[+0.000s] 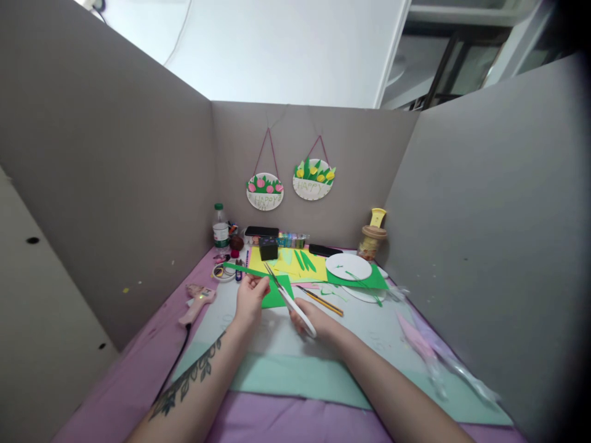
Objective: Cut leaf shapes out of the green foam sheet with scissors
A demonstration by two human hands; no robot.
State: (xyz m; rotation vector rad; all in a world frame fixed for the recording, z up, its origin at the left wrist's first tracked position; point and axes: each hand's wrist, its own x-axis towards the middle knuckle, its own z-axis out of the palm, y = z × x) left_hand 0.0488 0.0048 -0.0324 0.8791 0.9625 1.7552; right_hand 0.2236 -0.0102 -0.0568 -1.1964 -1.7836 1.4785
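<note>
My left hand [252, 299] is closed, pinching a narrow green paper strip [244, 269] that reaches out to the left. In my right hand [310, 317] is a pair of white-handled scissors [293, 304], its blades pointing up and left, a little apart, close beside the strip. Below and behind my left fingers lies a green paper sheet [279, 298] on the white work surface. Cut green leaf shapes [305, 261] rest on a yellow sheet [286, 271] farther back. Pencils [325, 303] lie just right of the scissors.
White paper plates [348, 267] sit over green paper at right, near plastic wrappers [425, 344]. A pink glue gun [197, 303], tape roll [223, 272] and bottle [220, 231] stand at left. Two decorated plates [314, 179] hang on the grey back panel [364, 141].
</note>
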